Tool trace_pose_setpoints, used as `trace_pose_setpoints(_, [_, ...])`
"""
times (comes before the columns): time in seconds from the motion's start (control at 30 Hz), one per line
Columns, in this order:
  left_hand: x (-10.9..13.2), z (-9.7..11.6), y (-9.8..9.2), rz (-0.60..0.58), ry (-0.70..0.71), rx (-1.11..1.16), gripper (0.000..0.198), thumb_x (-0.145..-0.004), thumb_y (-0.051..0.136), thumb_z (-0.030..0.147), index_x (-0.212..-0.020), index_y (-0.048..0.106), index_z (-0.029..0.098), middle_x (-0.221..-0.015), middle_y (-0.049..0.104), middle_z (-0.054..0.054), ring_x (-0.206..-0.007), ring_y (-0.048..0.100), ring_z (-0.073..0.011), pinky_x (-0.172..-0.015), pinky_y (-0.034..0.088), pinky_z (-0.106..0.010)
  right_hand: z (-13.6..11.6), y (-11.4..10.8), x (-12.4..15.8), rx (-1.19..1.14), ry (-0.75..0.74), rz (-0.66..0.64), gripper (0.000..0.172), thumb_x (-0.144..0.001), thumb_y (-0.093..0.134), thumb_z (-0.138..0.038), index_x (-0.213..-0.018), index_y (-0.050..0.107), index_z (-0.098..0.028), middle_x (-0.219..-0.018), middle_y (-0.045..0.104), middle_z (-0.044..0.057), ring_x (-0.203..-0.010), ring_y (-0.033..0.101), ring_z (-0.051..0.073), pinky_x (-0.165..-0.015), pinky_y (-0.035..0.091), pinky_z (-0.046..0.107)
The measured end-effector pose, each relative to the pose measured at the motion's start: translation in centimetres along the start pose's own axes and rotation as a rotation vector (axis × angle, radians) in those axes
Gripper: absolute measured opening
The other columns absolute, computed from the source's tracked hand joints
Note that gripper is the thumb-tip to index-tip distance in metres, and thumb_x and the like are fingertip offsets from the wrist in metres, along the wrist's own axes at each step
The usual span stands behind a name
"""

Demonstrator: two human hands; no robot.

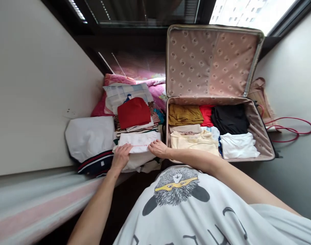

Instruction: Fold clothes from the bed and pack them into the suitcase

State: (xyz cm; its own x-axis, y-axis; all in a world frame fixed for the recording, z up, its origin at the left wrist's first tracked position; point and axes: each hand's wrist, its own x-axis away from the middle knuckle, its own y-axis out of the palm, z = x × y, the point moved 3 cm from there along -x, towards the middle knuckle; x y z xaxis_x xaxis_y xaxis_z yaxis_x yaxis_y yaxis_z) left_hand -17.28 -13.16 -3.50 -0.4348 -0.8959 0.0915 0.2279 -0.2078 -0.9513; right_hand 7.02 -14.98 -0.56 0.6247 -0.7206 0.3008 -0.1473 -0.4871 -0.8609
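Note:
A white folded garment [138, 139] with a line of small red print lies on top of the clothes pile left of the suitcase. At its near left corner, my left hand [122, 155] has its fingers closed on the edge. My right hand [157, 148] pinches the near right corner. Beneath it are more light-coloured clothes [137, 160]. Just behind sits a red folded garment [134, 113] on striped cloth. To the right stands an open suitcase [266, 149] with a pink patterned lining, holding folded mustard, red, black, cream and white clothes.
A white and navy bundle [91, 139] lies left of the pile, against the white wall panel. Pink bedding [157, 90] shows behind. The raised suitcase lid [213, 61] leans near the window. At the right are a brown bag [259, 93] and a red cord [298, 119].

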Motion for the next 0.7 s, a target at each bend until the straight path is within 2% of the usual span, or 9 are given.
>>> trace_pose_setpoints(0.1, [-1.3, -0.5, -3.3, 0.081, -0.013, 0.068, 0.035, -0.086, 0.048, 0.027, -0.106, 0.077, 0.026, -0.114, 0.079, -0.012, -0.111, 0.072, -0.0342, -0.101, 0.052, -0.052, 0.8, -2.8, 0.1, -0.048, 0.086, 0.083, 0.036, -0.092, 0.046, -0.008, -0.124, 0.06, -0.016, -0.112, 0.073, 0.016, -0.1, 0.064, 0.028, -0.096, 0.045, 0.045])
trace_pose_setpoints(0.2, [-3.2, 0.7, -7.4, 0.1, -0.014, 0.152, 0.034, -0.087, 0.049, 0.045, -0.102, 0.075, 0.027, -0.111, 0.08, -0.01, -0.101, 0.073, -0.034, -0.094, 0.055, -0.047, 2.2, -6.8, 2.6, -0.226, 0.159, 0.299, 0.031, -0.094, 0.047, -0.013, -0.12, 0.062, -0.021, -0.112, 0.073, 0.01, -0.099, 0.064, 0.023, -0.092, 0.045, 0.036])
trace_pose_setpoints(0.3, [-5.5, 4.5, -10.7, -0.056, 0.027, 0.308, 0.038, -0.081, 0.06, 0.056, -0.103, 0.074, 0.028, -0.105, 0.08, -0.006, -0.094, 0.073, -0.0302, -0.089, 0.056, -0.04, 4.8, -10.3, 7.7, -0.483, 0.182, 0.503, 0.023, -0.095, 0.051, -0.024, -0.115, 0.064, -0.022, -0.1, 0.071, 0.003, -0.087, 0.062, 0.018, -0.081, 0.044, 0.028])
trace_pose_setpoints(0.4, [-8.4, 10.6, -11.9, -0.214, 0.046, 0.489, 0.043, -0.074, 0.07, 0.057, -0.103, 0.075, 0.025, -0.099, 0.079, -0.003, -0.091, 0.071, -0.0261, -0.087, 0.056, -0.034, 8.8, -12.2, 14.2, -0.72, 0.237, 0.663, 0.022, -0.093, 0.054, -0.036, -0.107, 0.063, -0.021, -0.081, 0.062, -0.002, -0.07, 0.053, 0.013, -0.068, 0.041, 0.024])
trace_pose_setpoints(0.47, [-10.9, 15.3, -11.4, -0.266, 0.067, 0.605, 0.047, -0.071, 0.074, 0.055, -0.104, 0.076, 0.022, -0.1, 0.078, -0.003, -0.092, 0.071, -0.0248, -0.085, 0.056, -0.032, 12.1, -12.8, 18.5, -0.831, 0.308, 0.778, 0.025, -0.089, 0.057, -0.044, -0.098, 0.061, -0.021, -0.074, 0.055, -0.004, -0.065, 0.047, 0.012, -0.063, 0.037, 0.023])
trace_pose_setpoints(0.53, [-13.9, 20.1, -9.9, -0.325, 0.095, 0.724, 0.052, -0.068, 0.077, 0.053, -0.107, 0.076, 0.019, -0.102, 0.078, -0.004, -0.092, 0.07, -0.0241, -0.081, 0.055, -0.03, 15.7, -12.9, 22.5, -0.914, 0.394, 0.881, 0.028, -0.084, 0.061, -0.048, -0.089, 0.057, -0.021, -0.071, 0.049, -0.005, -0.063, 0.042, 0.01, -0.06, 0.034, 0.023])
trace_pose_setpoints(0.63, [-18.8, 26.3, -6.1, -0.474, 0.103, 0.893, 0.061, -0.063, 0.082, 0.053, -0.111, 0.076, 0.016, -0.099, 0.077, -0.006, -0.089, 0.07, -0.0236, -0.074, 0.054, -0.029, 21.1, -12.0, 27.2, -1.034, 0.513, 0.919, 0.033, -0.078, 0.064, -0.051, -0.084, 0.054, -0.021, -0.069, 0.046, -0.006, -0.061, 0.039, 0.01, -0.057, 0.033, 0.022])
trace_pose_setpoints(0.7, [-21.9, 29.6, -3.1, -0.59, 0.066, 1.0, 0.066, -0.059, 0.086, 0.053, -0.111, 0.076, 0.013, -0.096, 0.076, -0.008, -0.086, 0.07, -0.0237, -0.072, 0.054, -0.03, 24.8, -11.0, 29.5, -1.084, 0.595, 0.908, 0.034, -0.074, 0.065, -0.051, -0.083, 0.053, -0.021, -0.068, 0.046, -0.007, -0.06, 0.038, 0.009, -0.056, 0.032, 0.022])
